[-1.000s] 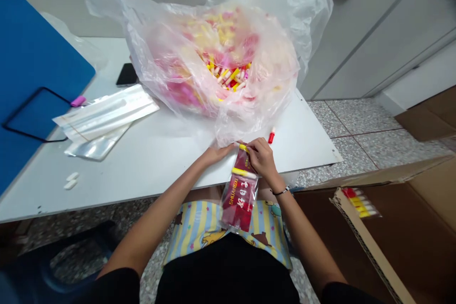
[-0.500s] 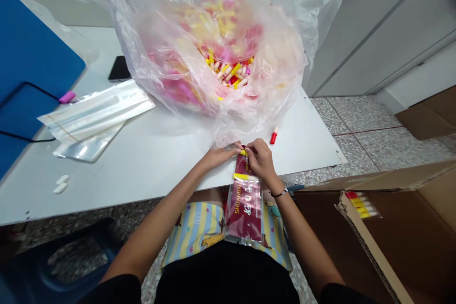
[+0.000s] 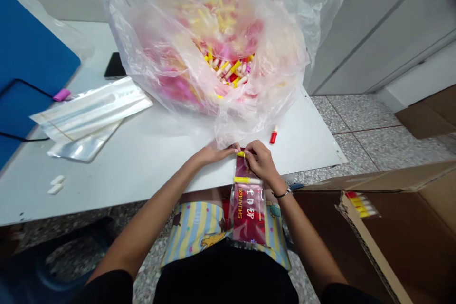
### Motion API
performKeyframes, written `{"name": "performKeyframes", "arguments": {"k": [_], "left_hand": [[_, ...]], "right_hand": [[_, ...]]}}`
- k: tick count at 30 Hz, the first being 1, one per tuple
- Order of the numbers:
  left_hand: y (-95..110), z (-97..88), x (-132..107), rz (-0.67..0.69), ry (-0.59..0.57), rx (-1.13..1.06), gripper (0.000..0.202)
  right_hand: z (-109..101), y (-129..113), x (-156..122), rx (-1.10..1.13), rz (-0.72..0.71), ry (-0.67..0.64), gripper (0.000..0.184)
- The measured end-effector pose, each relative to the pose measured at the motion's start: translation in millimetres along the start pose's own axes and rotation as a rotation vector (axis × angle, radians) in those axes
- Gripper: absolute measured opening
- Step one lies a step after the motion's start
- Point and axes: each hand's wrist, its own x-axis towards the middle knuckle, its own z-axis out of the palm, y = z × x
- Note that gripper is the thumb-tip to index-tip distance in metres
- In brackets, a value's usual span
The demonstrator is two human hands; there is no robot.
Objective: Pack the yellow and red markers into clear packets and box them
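Observation:
Both my hands meet at the near edge of the white table point(image 3: 149, 161). My left hand point(image 3: 213, 153) and my right hand point(image 3: 259, 161) pinch the top of a clear packet with a red printed card point(image 3: 248, 211) that hangs down over my lap. A yellow pen point(image 3: 246, 180) lies crosswise inside the packet, and another yellow tip point(image 3: 241, 154) shows between my fingers. Just behind my hands stands a big clear plastic bag point(image 3: 217, 52) full of pink, yellow and red pens.
A loose red pen point(image 3: 273, 135) lies on the table right of the bag. A stack of empty clear packets point(image 3: 92, 114) sits at the left, near a black phone point(image 3: 115, 65), a blue board point(image 3: 24, 71) and two white caps point(image 3: 54, 185). An open cardboard box point(image 3: 392, 228) holding filled packets point(image 3: 359, 203) stands at the right.
The packet has swung slightly and hangs straighter from my hands. My head has moved a little, so the view has shifted; my hands stay at the table's edge.

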Motion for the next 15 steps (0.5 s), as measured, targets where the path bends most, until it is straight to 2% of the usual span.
{"name": "performKeyframes", "arguments": {"k": [3, 7, 9, 12, 15], "left_hand": [[2, 7.2, -4, -0.046, -0.006, 0.149, 0.026], [5, 22.0, -14, -0.262, 0.059, 0.344, 0.034], [7, 28.9, -16, -0.309, 0.086, 0.37, 0.036], [12, 35.5, -15, -0.268, 0.108, 0.331, 0.033], [16, 38.0, -11, -0.181, 0.149, 0.312, 0.027]], "right_hand": [[-2, 0, -1, 0.006, 0.015, -0.007, 0.017], [-7, -1, 1, 0.054, 0.133, -0.049, 0.018], [-11, -3, 3, 0.105, 0.192, -0.099, 0.02], [-16, -5, 5, 0.16, 0.239, -0.172, 0.022], [-19, -4, 5, 0.224, 0.296, -0.187, 0.021]]}}
